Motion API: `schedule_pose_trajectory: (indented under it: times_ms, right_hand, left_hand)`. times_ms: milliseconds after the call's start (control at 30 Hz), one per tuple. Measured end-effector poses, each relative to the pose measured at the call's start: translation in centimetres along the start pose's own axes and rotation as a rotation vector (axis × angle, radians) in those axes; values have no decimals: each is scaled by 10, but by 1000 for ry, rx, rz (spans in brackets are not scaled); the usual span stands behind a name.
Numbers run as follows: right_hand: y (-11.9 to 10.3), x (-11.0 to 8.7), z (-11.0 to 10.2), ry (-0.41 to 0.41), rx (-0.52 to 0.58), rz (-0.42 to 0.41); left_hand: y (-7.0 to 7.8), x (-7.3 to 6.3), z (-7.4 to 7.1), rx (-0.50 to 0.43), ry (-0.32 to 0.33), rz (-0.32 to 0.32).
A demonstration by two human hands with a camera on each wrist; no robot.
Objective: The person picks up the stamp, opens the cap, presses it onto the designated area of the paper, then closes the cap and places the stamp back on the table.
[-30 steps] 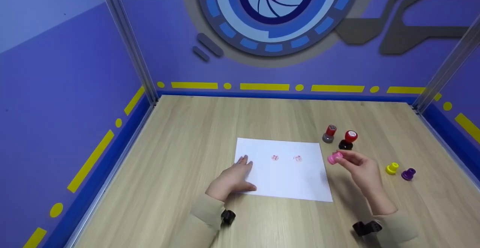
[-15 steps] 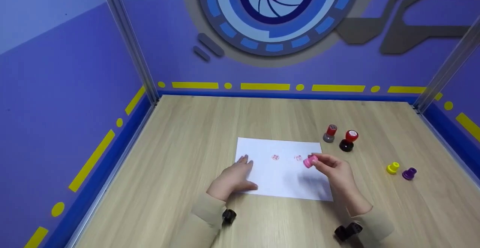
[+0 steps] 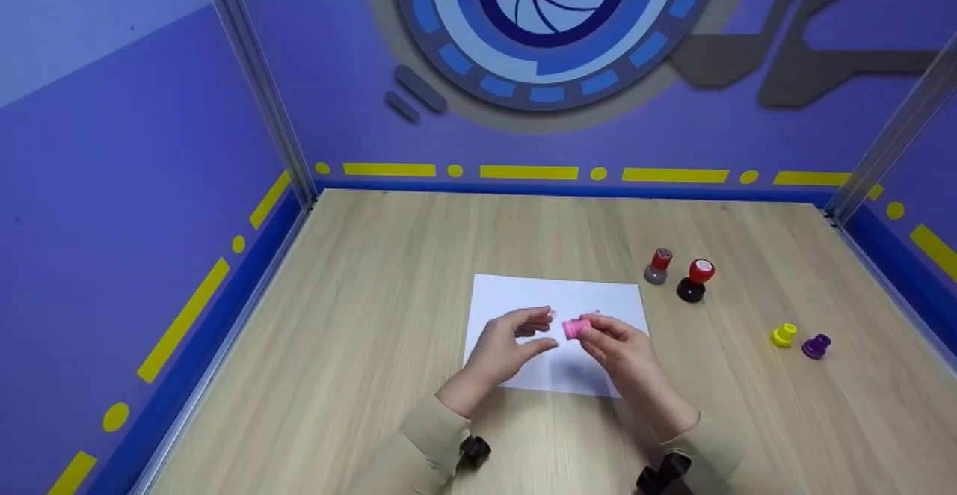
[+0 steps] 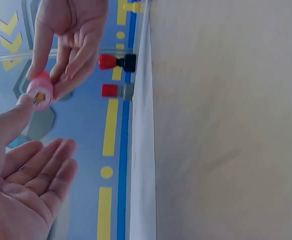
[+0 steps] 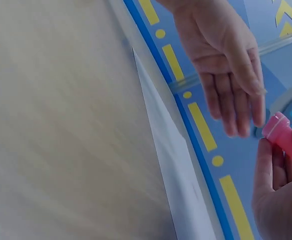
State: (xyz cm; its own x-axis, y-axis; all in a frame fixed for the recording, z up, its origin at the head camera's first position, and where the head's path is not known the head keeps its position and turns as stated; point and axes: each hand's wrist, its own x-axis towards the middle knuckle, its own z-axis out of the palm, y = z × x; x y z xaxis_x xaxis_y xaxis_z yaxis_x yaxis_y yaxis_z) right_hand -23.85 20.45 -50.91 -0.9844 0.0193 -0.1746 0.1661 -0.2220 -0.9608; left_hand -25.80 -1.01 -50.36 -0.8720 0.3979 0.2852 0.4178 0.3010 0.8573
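Note:
My right hand [image 3: 624,349] pinches a small pink stamp [image 3: 574,329] above the white sheet of paper [image 3: 508,291]. In the left wrist view, the end of the pink stamp [image 4: 40,95] bears a small coloured picture. A pale line rings the wide end of the stamp [image 5: 277,130] in the right wrist view. Facing it, my left hand [image 3: 505,345] hovers over the paper with thumb and fingers spread apart. Its thumb tip overlaps the stamp in the left wrist view; contact I cannot tell. Two red prints on the paper are partly hidden by the hands.
Beyond the paper's right corner stand a red-and-grey stamp [image 3: 658,266] and a red-and-black stamp [image 3: 696,280]. Farther right on the wooden table [image 3: 359,315] are a yellow stamp [image 3: 783,335] and a purple stamp [image 3: 816,346]. Blue-purple panels [image 3: 329,91] enclose the table.
My right hand has carried the pink stamp leftwards from beside the paper to over its middle. My left hand has lifted off the paper's left edge and moved right towards the stamp.

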Motion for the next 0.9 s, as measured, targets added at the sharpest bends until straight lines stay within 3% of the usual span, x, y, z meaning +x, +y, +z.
schedule_pose_trajectory:
  times_ms: [100,300,700,800,900]
  right_hand:
    - [2,-3,6,-43,11,-2]
    - [8,-6,13,-91,51,0]
    - [7,-1,15,-10,109,61]
    - [4,4,12,15,3,-18]
    - [0,11,8,30,-283,-180]
  left_hand:
    - [2,-1,5,-87,26,3]
    - [1,-3,10,-91,97,39]
    - [-3,-1,6,-105,133,71]
    - [-4,1,3,-128,176,30]
    - [-4,2,-2,-151,233,-13]
